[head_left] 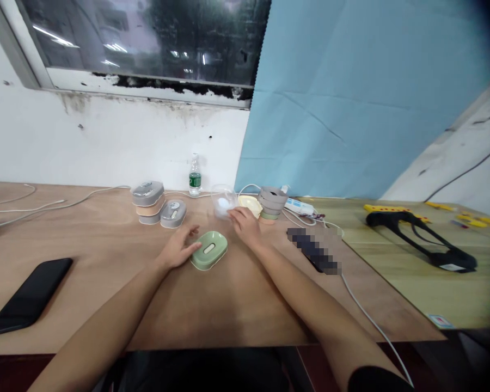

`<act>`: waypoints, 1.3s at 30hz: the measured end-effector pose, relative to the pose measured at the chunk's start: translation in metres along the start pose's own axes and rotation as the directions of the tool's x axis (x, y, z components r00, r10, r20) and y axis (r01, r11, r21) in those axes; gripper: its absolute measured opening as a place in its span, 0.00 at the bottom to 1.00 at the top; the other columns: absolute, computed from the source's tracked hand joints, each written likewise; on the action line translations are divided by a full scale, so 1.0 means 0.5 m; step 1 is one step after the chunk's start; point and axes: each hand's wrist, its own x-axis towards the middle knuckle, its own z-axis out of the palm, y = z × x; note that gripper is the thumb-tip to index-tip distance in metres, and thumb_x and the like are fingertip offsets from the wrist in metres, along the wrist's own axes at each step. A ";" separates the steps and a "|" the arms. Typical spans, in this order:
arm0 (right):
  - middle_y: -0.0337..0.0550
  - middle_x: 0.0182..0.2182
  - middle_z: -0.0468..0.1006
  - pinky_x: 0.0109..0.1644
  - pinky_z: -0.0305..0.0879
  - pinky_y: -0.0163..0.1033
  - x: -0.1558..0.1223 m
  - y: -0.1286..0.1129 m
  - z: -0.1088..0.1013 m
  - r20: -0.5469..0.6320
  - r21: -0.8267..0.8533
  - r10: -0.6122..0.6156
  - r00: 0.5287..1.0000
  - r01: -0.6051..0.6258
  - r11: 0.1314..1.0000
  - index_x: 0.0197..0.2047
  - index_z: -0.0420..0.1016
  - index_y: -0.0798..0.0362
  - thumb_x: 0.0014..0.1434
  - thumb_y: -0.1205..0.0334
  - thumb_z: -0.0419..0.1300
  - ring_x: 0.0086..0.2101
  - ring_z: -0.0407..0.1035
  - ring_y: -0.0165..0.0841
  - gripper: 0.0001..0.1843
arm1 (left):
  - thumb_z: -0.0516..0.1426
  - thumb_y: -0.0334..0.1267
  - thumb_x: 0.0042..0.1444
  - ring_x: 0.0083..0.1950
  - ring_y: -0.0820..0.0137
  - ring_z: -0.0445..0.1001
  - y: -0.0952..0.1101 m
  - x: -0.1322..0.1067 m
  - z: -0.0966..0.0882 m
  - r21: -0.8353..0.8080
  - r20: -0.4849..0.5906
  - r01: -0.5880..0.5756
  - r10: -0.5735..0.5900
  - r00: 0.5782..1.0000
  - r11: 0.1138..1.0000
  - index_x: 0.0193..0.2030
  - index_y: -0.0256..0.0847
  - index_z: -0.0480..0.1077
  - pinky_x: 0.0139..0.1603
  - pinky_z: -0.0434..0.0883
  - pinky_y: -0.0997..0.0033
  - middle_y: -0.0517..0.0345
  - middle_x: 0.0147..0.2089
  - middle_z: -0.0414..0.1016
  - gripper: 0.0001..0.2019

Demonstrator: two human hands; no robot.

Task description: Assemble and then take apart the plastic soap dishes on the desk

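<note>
A green oval plastic box [209,249] with a pale slot in its top lies in front of me on the table. Beside it rests my left hand [178,247], its fingers apart and the thumb at the box's left edge. My right hand [246,224] reaches forward with outstretched fingers, the tips by the rim of a clear plastic bowl [218,197]. Something white [222,203] sits inside that bowl. Just behind the right hand is a pale yellow dish [251,204], and next to it stands a stack of grey containers [273,200].
Left of centre, stacked oval boxes [147,196] stand beside a single grey box [173,213]. A water bottle [195,177] is by the wall. A black phone [29,294] lies left, a dark pixelated object [314,250] right, with cables around. A black strap-like frame [424,242] is far right.
</note>
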 end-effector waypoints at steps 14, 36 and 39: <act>0.50 0.44 0.75 0.52 0.57 0.45 0.109 0.033 0.019 0.300 -0.181 0.101 0.948 -0.047 0.982 0.50 0.75 0.52 0.65 0.60 0.51 0.46 0.66 0.41 0.16 | 0.57 0.60 0.52 0.58 0.56 0.66 0.019 -0.001 -0.007 0.236 0.220 -0.089 0.036 0.975 0.968 0.59 0.40 0.64 0.59 0.64 0.56 0.46 0.58 0.67 0.33; 0.51 0.51 0.75 0.56 0.64 0.50 -0.070 -0.090 0.005 0.330 0.445 0.191 0.924 -0.331 0.832 0.50 0.76 0.49 0.48 0.46 0.67 0.51 0.70 0.42 0.27 | 0.62 0.60 0.44 0.61 0.51 0.66 -0.008 -0.007 0.002 -0.255 0.009 0.046 -0.046 0.999 0.966 0.70 0.36 0.40 0.60 0.63 0.50 0.38 0.61 0.64 0.54; 0.50 0.51 0.75 0.54 0.65 0.49 -0.072 -0.096 0.009 0.321 0.457 0.241 0.916 -0.373 0.807 0.48 0.77 0.49 0.46 0.46 0.69 0.50 0.70 0.42 0.28 | 0.66 0.58 0.40 0.60 0.51 0.66 -0.006 -0.006 -0.001 -0.279 0.008 0.050 -0.050 0.999 0.959 0.69 0.37 0.43 0.61 0.63 0.50 0.38 0.61 0.65 0.56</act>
